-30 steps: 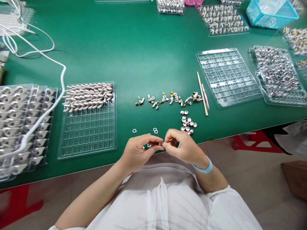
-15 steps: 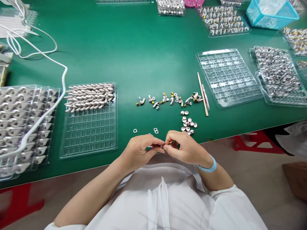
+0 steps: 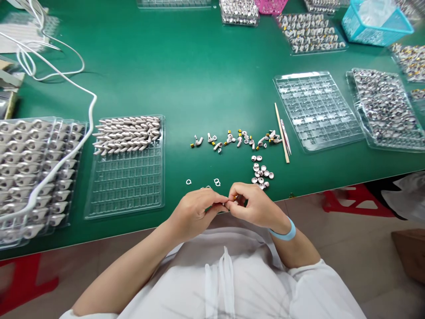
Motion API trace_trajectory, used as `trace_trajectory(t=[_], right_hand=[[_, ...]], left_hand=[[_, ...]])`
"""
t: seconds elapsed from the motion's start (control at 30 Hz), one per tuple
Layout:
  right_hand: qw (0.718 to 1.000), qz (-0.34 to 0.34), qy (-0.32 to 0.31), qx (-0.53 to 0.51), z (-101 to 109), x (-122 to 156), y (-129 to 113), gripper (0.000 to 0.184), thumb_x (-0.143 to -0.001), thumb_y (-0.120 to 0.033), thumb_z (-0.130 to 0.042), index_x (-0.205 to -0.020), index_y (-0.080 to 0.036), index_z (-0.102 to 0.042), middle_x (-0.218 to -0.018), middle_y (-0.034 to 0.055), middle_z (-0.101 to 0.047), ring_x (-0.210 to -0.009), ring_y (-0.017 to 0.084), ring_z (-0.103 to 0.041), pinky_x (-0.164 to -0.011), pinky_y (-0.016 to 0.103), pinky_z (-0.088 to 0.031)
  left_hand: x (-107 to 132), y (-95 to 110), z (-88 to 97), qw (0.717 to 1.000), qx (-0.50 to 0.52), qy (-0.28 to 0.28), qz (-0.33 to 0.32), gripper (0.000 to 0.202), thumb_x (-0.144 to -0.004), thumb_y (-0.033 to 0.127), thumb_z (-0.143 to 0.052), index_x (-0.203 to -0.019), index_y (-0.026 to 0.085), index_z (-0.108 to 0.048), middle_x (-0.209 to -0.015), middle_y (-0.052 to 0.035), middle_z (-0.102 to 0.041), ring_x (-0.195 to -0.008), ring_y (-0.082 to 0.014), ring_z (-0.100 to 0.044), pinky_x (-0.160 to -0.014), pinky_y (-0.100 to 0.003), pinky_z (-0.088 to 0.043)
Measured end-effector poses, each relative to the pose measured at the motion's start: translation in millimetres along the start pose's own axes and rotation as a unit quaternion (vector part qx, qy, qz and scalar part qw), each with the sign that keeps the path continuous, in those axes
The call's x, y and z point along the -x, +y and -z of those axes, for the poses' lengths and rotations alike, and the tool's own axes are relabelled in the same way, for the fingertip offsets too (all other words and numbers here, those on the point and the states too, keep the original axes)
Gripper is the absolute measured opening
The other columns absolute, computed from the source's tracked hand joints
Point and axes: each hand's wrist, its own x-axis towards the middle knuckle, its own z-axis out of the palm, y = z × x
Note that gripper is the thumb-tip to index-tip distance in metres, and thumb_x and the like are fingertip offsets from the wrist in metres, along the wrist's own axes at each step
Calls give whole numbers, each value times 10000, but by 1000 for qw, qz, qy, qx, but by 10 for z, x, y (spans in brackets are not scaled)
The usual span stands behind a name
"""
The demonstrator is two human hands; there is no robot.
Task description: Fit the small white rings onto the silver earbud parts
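Observation:
My left hand (image 3: pixel 198 210) and my right hand (image 3: pixel 252 204) meet fingertip to fingertip at the table's front edge. Both are pinched closed around a small part that the fingers mostly hide; a bit of yellow shows by the right fingers. Just beyond lie thin white rings (image 3: pixel 217 182), a few partly behind my left hand. Small round beige caps (image 3: pixel 260 173) are clustered beyond my right hand. Farther back runs a loose row of curved beige earbud-like pieces with yellow tabs (image 3: pixel 245 138). A wooden stick (image 3: pixel 281 133) and tweezers (image 3: pixel 285 136) lie at the row's right end.
On the left, a clear tray (image 3: pixel 126 186) holds rows of beige pieces, beside stacked trays (image 3: pixel 36 168) crossed by a white cable (image 3: pixel 91 106). To the right are a clear compartment tray (image 3: pixel 317 110), a full tray (image 3: pixel 385 102) and a blue basket (image 3: pixel 375 33).
The camera view has shifted slightly, so the table appears a little lower and farther right. Both hands stay pinched together in nearly the same pose.

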Motion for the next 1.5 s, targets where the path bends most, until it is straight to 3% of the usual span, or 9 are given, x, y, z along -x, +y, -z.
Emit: trace_trajectory(t=[0.1, 0.23, 0.4, 0.57, 0.73, 0.93, 1.17, 1.5], right_hand=[[995, -26, -5, -94, 11, 23, 0, 80, -867, -260, -616, -853, -197, -568, -743, -26, -589, -607, 89, -529, -551, 218, -415], [975, -19, 33, -219, -35, 73, 37, 239, -865, -298, -661, -1071, -221, -566, -873, -1, -606, -709, 108, -590, -610, 228, -490], [977, 44, 121, -171, -137, 119, 88, 205, -889, -224, -635, -1092, -246, -630, -945, 18, -611, -812, 119, -598, -726, 247, -523], [978, 109, 143, -107, -158, 140, 99, 329, -896, -163, -614, -1195, -299, -635, -974, 23, -603, -842, 129, -599, -715, 251, -529], [975, 90, 179, -93, -149, 138, 109, 280, -876, -204, -672, -1149, -267, -660, -954, 29, -652, -804, 137, -635, -742, 278, -556], [971, 97, 216, -24, -129, 126, 144, 184, -883, -252, -678, -1059, -259, -730, -858, 30, -708, -755, 151, -618, -662, 286, -517], [974, 26, 191, -117, -163, 152, 200, 216, -894, -308, -657, -1098, -269, -717, -984, 53, -702, -806, 166, -670, -693, 295, -572], [975, 36, 183, -124, -197, 160, 218, 208, -895, -296, -650, -1091, -262, -708, -945, 50, -685, -808, 165, -655, -723, 300, -570]], left_hand=[[13, 19, 1, 987, 96, 30, 128, 72, -809, 133, -720, -874, 164, -722, -728, -16, -750, -614, -119, -679, -601, -190, -527], [9, 54, -28, 934, 235, 65, 262, 99, -759, 177, -771, -852, 166, -738, -778, -28, -762, -680, -134, -708, -664, -192, -565], [-36, 104, -35, 858, 368, 74, 352, 169, -715, 211, -805, -858, 159, -732, -814, -32, -751, -737, -141, -703, -697, -214, -578], [-110, 126, -13, 802, 429, 45, 413, 227, -720, 266, -801, -886, 135, -718, -782, -27, -729, -645, -116, -666, -656, -228, -570], [-144, 125, -49, 800, 404, 19, 443, 207, -696, 252, -796, -838, 120, -721, -722, -16, -707, -603, -96, -631, -627, -211, -546], [-170, 162, -58, 801, 394, 25, 450, 182, -678, 252, -776, -789, 125, -706, -663, -6, -685, -581, -106, -627, -616, -231, -556], [-167, 141, -116, 816, 382, 45, 432, 163, -692, 256, -750, -767, 123, -692, -691, -11, -682, -540, -94, -593, -559, -231, -558], [-113, 127, -137, 843, 344, 64, 409, 72, -717, 183, -711, -762, 127, -721, -676, -20, -700, -524, -73, -546, -463, -161, -458]])
